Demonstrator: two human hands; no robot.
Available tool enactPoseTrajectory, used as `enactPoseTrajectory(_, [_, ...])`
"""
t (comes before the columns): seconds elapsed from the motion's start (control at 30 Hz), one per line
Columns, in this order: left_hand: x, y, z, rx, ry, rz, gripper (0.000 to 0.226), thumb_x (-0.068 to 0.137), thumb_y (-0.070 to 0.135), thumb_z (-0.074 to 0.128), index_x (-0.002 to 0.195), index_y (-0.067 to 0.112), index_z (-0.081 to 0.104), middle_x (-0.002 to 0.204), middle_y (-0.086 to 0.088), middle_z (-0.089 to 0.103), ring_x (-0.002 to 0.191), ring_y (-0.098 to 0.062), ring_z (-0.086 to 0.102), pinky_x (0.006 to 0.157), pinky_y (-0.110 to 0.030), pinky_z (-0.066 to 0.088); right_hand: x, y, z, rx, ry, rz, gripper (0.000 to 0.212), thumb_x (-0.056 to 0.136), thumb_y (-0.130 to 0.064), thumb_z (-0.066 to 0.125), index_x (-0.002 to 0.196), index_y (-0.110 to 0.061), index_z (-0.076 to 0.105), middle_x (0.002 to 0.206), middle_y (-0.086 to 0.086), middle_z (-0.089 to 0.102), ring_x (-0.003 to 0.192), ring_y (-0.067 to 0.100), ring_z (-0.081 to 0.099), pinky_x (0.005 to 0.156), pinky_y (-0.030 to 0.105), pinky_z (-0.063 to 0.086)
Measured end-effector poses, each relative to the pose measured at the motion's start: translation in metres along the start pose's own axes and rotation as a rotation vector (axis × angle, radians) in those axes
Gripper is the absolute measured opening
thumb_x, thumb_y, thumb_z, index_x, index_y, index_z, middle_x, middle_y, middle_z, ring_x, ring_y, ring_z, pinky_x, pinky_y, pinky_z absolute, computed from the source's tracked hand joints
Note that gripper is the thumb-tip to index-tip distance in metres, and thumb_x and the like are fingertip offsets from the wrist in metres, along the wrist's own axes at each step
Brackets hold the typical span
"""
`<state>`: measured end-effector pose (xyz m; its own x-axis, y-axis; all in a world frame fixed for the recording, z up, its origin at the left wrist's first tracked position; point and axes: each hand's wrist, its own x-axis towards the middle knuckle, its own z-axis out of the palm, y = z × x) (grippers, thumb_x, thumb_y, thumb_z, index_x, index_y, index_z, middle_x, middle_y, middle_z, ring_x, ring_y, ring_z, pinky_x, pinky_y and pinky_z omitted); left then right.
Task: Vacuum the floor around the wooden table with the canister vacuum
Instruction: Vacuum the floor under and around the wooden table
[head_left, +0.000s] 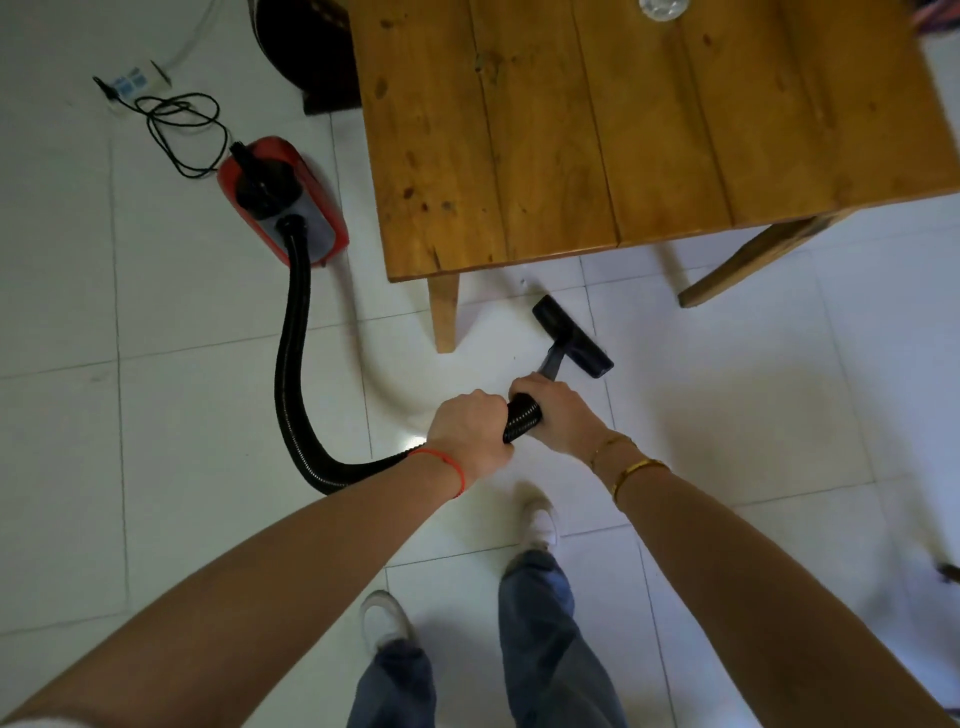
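Note:
A red and grey canister vacuum (291, 202) sits on the white tile floor, left of the wooden table (597, 130). Its black ribbed hose (293, 364) curves down and right into my hands. My left hand (470, 434) grips the hose end, and my right hand (558, 415) grips it just ahead, near the wand. The black floor nozzle (574, 335) rests on the tiles just in front of the table's near edge, between two table legs.
The near-left table leg (444, 312) stands close to the nozzle, and an angled leg (753, 260) is to the right. A black power cord (182, 130) and a power strip (130, 83) lie behind the vacuum. A dark object (311, 52) stands by the table. My feet (540, 525) are below.

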<state>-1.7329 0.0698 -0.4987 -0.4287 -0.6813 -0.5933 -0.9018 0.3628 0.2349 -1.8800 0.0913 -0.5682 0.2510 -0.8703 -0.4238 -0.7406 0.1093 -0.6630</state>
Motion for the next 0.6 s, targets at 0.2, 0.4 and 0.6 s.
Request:
enactPoseTrajectory(0.2, [0.062, 0.054, -0.019, -0.063, 0.052, -0.02, 0.018, 0.082, 0.024, 0.06, 0.096, 0.014, 0.058, 0.077, -0.001, 0.053, 0.064, -0.019, 0.047, 0.057, -0.026, 0.037, 0.02, 0.056, -0.068, -0.061, -0.036, 0.022, 0.013, 0.08, -0.006, 0.064, 0.092, -0.007, 0.06, 0.093, 0.01, 0.059, 0.082, 0.022, 0.052, 0.077, 0.031, 0.043])
enactPoseTrajectory(0.4, [0.085, 0.074, -0.031, -0.051, 0.092, -0.023, 0.017, 0.082, 0.024, 0.059, 0.096, 0.014, 0.057, 0.074, 0.002, 0.046, 0.063, -0.018, 0.045, 0.056, -0.027, 0.034, 0.031, 0.076, -0.095, -0.076, -0.051, 0.016, 0.014, 0.079, -0.005, 0.066, 0.092, -0.007, 0.06, 0.092, 0.011, 0.061, 0.084, 0.023, 0.054, 0.076, 0.029, 0.043])
enactPoseTrajectory(0.6, [0.064, 0.061, -0.024, -0.022, 0.059, -0.055, 0.019, 0.081, 0.025, 0.059, 0.096, 0.013, 0.057, 0.074, 0.001, 0.047, 0.063, -0.018, 0.045, 0.056, -0.027, 0.035, 0.023, 0.058, -0.077, -0.065, -0.058, 0.001, 0.014, 0.079, -0.004, 0.066, 0.091, -0.009, 0.059, 0.092, 0.009, 0.059, 0.084, 0.023, 0.054, 0.075, 0.031, 0.044])
